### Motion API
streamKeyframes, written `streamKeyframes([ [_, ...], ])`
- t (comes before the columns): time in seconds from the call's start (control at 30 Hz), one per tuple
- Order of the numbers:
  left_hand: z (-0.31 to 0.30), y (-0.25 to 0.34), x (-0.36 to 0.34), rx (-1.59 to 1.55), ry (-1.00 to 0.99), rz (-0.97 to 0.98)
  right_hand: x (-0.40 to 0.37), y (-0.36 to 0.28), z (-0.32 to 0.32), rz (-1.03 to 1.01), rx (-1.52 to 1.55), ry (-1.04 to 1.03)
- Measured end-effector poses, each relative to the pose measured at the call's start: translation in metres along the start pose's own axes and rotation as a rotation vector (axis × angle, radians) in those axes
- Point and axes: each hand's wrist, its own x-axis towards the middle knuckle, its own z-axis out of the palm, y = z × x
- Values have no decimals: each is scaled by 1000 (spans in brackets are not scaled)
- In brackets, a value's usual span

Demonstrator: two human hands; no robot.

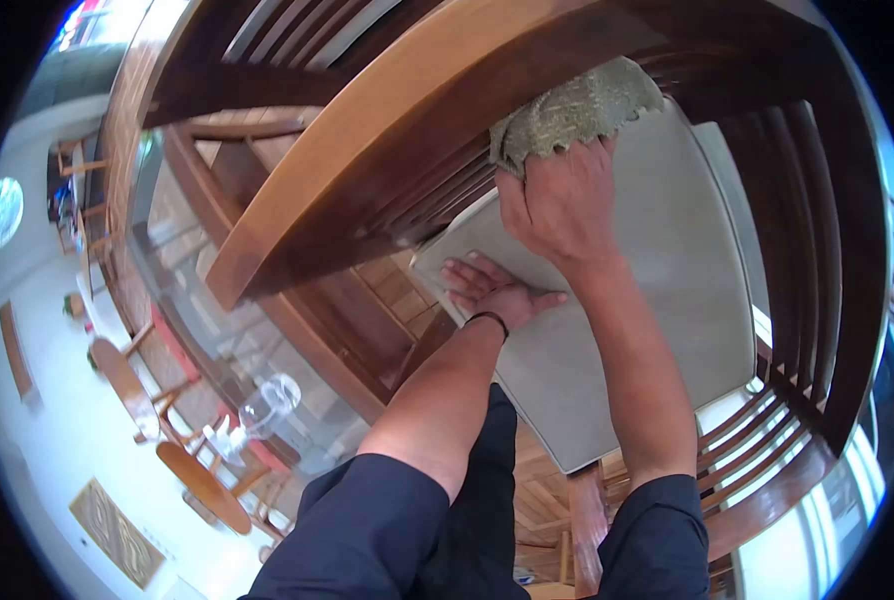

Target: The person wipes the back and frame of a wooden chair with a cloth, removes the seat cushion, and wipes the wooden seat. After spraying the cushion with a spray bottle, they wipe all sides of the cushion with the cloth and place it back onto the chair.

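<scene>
A wooden chair [397, 120] with a curved top rail and dark slats fills the upper middle of the head view. Its padded seat [657, 300] is pale grey. My right hand [564, 200] is closed on a greenish-grey cloth [577, 110], which lies against the inner side of the chair's back; the fingertips are hidden under the cloth. Lower and to the left, my left hand [494, 288] rests flat on the seat with its fingers spread and nothing in it. A dark band circles that wrist.
A clear spray bottle [267, 405] stands on a glass-topped table [327, 440] at the left. Another slatted wooden chair [767, 450] is close at the lower right. Farther chairs [207, 485] line the left side. Wooden flooring [547, 480] shows below the seat.
</scene>
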Motion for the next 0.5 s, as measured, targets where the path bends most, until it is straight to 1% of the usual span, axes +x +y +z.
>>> streamKeyframes([
  [0.03, 2, -2, 5, -19, 15, 4, -5, -11, 5, -9, -2, -26],
  [0.13, 2, -8, 16, 59, -1, 35, -17, -54, 9, -54, 67, -263],
  [0.23, 3, -15, 17, 67, 8, 41, -38, -92, 30, -184, 271, -213],
  [0.33, 1, -15, 13, 51, 11, 33, -41, -85, 32, -198, 196, -238],
  [0.43, -2, -6, 4, 54, 9, 23, -25, -57, 11, -139, 75, -232],
  [0.5, -2, -1, -3, 46, -1, 20, -13, -17, 6, -85, -78, -97],
])
